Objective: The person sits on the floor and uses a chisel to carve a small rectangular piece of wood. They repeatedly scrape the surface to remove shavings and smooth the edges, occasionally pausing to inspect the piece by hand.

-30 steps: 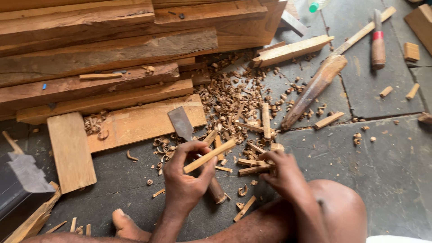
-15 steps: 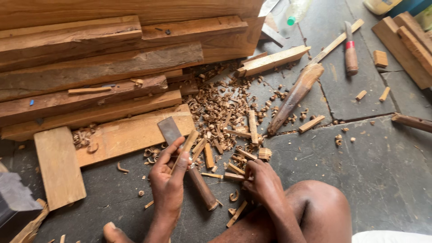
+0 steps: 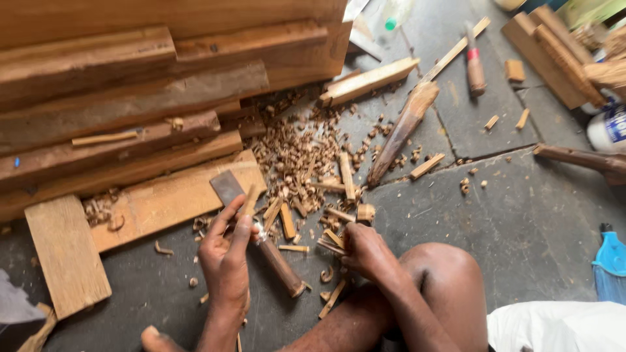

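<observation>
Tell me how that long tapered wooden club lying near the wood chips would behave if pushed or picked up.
The tapered wooden club looks like solid, stiff wood, so it would likely not bend. Its rounded body suggests it may roll in a curve when pushed. The thick end probably makes it top-heavy when lifted by the narrow end near the wood chips.

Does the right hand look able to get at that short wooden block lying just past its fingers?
Probably yes. The right hand holds a few thin wood sticks, but the short block lies on the floor just beyond its fingers, with only loose shavings nearby and nothing covering it.
</observation>
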